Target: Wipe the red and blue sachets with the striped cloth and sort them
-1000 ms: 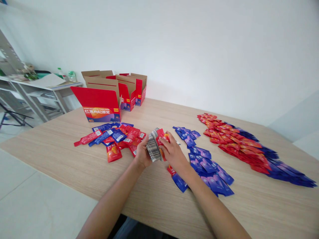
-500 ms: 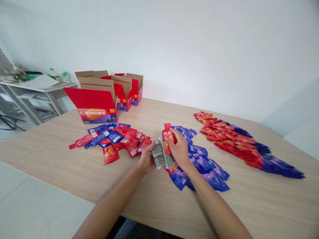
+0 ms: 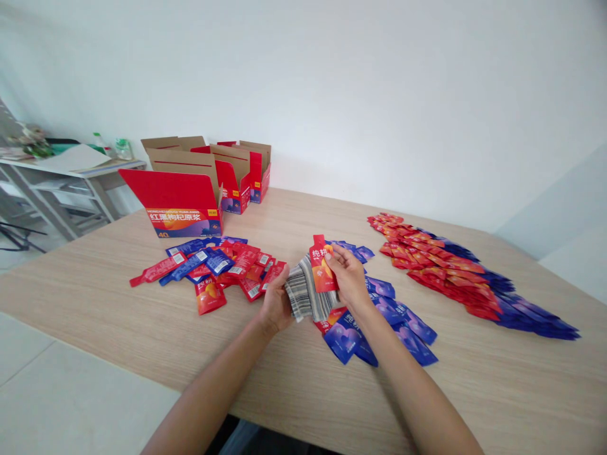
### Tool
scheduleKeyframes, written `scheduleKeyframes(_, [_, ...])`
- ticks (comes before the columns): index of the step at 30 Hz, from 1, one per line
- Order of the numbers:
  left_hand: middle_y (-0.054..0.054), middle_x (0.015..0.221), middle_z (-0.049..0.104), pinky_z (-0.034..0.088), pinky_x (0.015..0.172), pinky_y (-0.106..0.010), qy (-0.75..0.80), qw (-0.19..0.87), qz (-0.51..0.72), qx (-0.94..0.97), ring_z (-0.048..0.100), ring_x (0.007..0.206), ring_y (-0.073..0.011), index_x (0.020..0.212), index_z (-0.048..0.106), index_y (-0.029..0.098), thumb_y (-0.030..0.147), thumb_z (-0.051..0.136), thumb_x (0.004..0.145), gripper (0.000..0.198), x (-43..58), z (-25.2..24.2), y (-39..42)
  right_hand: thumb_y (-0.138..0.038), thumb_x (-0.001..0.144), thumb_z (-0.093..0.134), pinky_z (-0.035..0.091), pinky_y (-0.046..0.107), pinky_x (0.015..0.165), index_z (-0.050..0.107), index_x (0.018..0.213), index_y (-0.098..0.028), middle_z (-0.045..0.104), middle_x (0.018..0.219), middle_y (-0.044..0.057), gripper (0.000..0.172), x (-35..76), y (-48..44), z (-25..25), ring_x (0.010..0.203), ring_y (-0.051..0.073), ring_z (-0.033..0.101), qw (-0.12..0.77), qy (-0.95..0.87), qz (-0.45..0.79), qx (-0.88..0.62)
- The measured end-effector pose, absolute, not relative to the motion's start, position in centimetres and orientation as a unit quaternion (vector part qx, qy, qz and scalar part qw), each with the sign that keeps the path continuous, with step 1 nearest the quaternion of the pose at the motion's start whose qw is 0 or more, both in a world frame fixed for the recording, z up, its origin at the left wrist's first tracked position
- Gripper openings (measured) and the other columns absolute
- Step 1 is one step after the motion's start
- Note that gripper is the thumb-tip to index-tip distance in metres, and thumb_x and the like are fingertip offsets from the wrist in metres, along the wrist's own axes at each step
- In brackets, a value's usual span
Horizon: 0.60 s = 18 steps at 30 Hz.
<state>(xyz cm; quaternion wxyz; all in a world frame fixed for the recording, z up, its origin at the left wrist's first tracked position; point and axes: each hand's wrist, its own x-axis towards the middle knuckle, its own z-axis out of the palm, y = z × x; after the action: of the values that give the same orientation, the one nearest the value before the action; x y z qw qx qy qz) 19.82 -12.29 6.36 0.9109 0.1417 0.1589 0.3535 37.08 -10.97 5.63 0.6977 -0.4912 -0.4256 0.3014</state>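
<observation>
**Fanned stack of sachets** (image 3: 306, 296), its striped grey-and-white edges showing, held just above the near middle of the wooden table (image 3: 95, 284). The left hand (image 3: 275, 304) grasps the stack from its left side, fingers curled around it. The right hand (image 3: 351, 277) pinches a single red sachet (image 3: 322, 268) upright against the right face of the stack, thumb on its printed front.

Below and to the right of the hands, a row of blue sachets (image 3: 403, 322) lies overlapped on the table, running from the far middle toward the near right. Just left of the left hand lies a loose pile of mixed sachets (image 3: 213, 265), red and blue. Well apart on the right, a long band of red and blue sachets (image 3: 465, 278) stretches from far to near.

At the far left of the table stand open red cartons: the front carton (image 3: 183, 202), flaps raised, and the rear cartons (image 3: 244, 177) just behind it. Beyond the table's left end is a grey shelf rack (image 3: 71, 177).
</observation>
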Motion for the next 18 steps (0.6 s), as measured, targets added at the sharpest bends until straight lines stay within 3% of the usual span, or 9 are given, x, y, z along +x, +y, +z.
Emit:
scheduleKeyframes(6, [-0.015, 0.115, 0.075, 0.052, 0.098, -0.048, 0.154, 0.887, 0.401, 0.167, 0.07, 0.107, -0.034, 0.129, 0.065, 0.013, 0.06, 0.053, 0.091, 0.062, 20.1, 6.7, -12.6, -0.042, 0.08, 0.076, 0.057, 0.047, 0.093, 0.065, 0.114, -0.02, 0.073, 0.112, 0.01, 0.042, 35.7, -12.4, 6.8, 0.1, 0.026, 0.071, 0.704, -0.471, 0.154, -0.509])
scheduleKeyframes(12, [-0.015, 0.115, 0.074, 0.05, 0.102, -0.044, 0.142, 0.864, 0.447, 0.183, 0.066, 0.116, -0.0319, 0.127, 0.066, 0.014, 0.069, 0.046, 0.091, 0.069, 20.9, 6.2, -12.7, -0.032, 0.092, 0.062, 0.048, 0.05, 0.11, 0.063, 0.132, -0.025, 0.067, 0.132, 0.01, 0.04, 32.7, -14.7, 7.3, 0.122, 0.027, 0.063, 0.55, -0.624, 0.073, -0.549])
scheduleKeyframes(18, [-0.014, 0.12, 0.073, 0.046, 0.108, -0.042, 0.137, 0.861, 0.463, 0.161, 0.062, 0.124, -0.0308, 0.131, 0.065, 0.018, 0.078, 0.031, 0.091, 0.08, 20.3, 6.0, -12.3, -0.029, 0.103, 0.044, 0.034, 0.054, 0.121, 0.033, 0.158, -0.034, 0.031, 0.165, 0.004, 0.056, 31.3, -15.5, 6.2, 0.151, 0.025, 0.032, 0.401, -0.769, 0.06, -0.495])
